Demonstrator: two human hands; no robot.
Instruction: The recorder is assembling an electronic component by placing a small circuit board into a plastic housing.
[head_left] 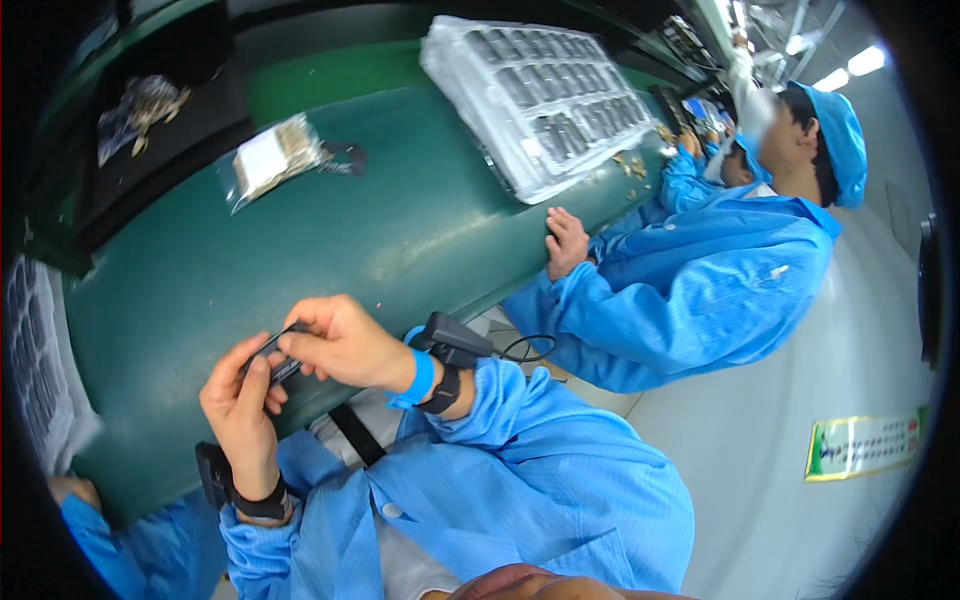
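Small black strip over the green desk, near its front edge.
Each grip is closed, thumb and fingers pinching one end; left hand points up-frame, right hand reaches leftward. Strip's long axis slants, lower left to upper right.

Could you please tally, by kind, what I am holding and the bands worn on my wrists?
Dark piece, between left hand and right hand: 1
Blue wristband, right wrist: 1
Black wrist straps, one per wrist: 2
Total: 4
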